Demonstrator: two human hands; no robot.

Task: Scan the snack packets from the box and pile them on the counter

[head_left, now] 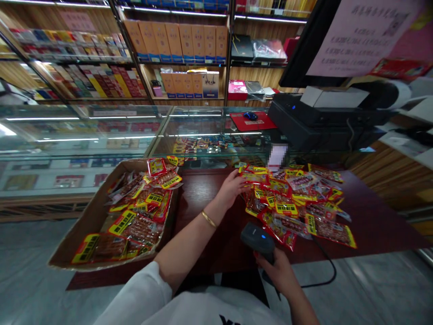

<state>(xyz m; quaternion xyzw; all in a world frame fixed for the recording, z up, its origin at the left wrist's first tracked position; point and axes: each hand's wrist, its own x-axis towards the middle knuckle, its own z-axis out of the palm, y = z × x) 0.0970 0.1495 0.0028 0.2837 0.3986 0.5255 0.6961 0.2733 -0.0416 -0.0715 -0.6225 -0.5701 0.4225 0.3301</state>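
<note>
My left hand (232, 187), with a gold bangle on the wrist, reaches to the left edge of a heap of snack packets (286, 208). Its fingers are stretched out and touch the packets there; no packet is visibly gripped. The packets are clear, red and yellow, with reddish-brown strips inside. In my right hand (280, 271) is a dark handheld barcode scanner (259, 238) with a lit blue light, its head pointing toward the heap. An open cardboard box (72, 234) at the left holds several more such packets.
Both heaps rest on a dark red wooden table (203, 183). The scanner's black cable (333, 275) loops at the right. Behind stand a glass display counter (135, 122), a mouse (250, 116) on a red pad, a monitor (311, 40) and a blurred-out phone-like item (277, 157).
</note>
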